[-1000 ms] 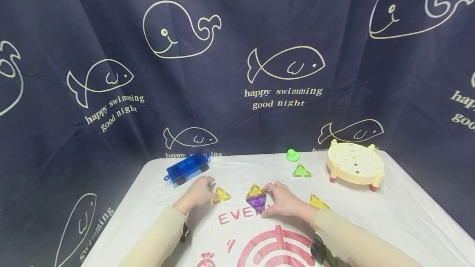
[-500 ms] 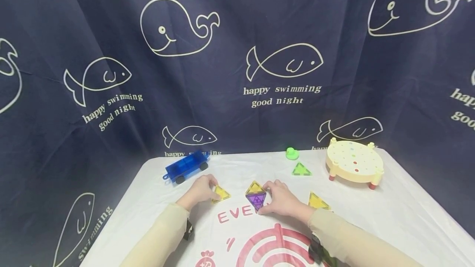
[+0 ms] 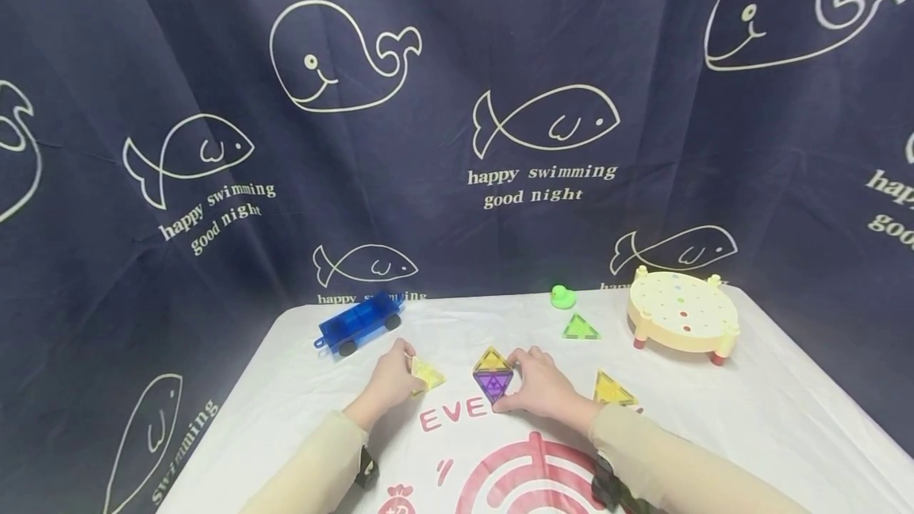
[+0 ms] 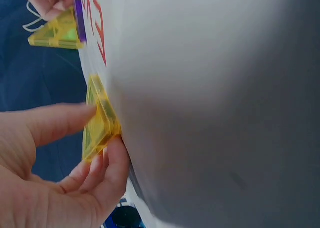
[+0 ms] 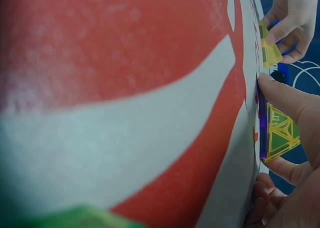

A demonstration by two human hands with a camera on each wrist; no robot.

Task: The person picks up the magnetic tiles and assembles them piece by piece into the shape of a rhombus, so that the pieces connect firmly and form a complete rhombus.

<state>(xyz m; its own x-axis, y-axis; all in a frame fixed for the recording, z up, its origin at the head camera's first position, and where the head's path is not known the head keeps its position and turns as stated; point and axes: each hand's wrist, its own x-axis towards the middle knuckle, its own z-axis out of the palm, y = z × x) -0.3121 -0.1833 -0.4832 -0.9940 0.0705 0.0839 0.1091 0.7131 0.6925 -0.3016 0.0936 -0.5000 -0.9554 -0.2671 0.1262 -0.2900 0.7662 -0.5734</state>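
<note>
My left hand (image 3: 389, 381) pinches a yellow triangular magnetic tile (image 3: 429, 376) at the left of the tabletop. In the left wrist view the thumb is on one face of this tile (image 4: 103, 119), fingers behind it, and it is tilted up from the cloth. With thumb and fingertips, my right hand (image 3: 541, 384) holds a purple triangular magnetic tile (image 3: 493, 388) flat over the printed letters. A second yellow triangular tile (image 5: 281, 133) stands up along the purple tile's far edge, joined to it.
Behind the left hand is a blue wheeled toy base (image 3: 359, 323). A green duck (image 3: 562, 297) and a green triangular tile (image 3: 581, 327) are at the back. A cream pegboard stool (image 3: 683, 312) stands back right. Another yellow tile (image 3: 612, 389) lies beside the right forearm.
The left hand's yellow tile has gone from lying flat to tilting up between thumb and fingers. The right hand stays at the joined tiles, which have turned slightly.
</note>
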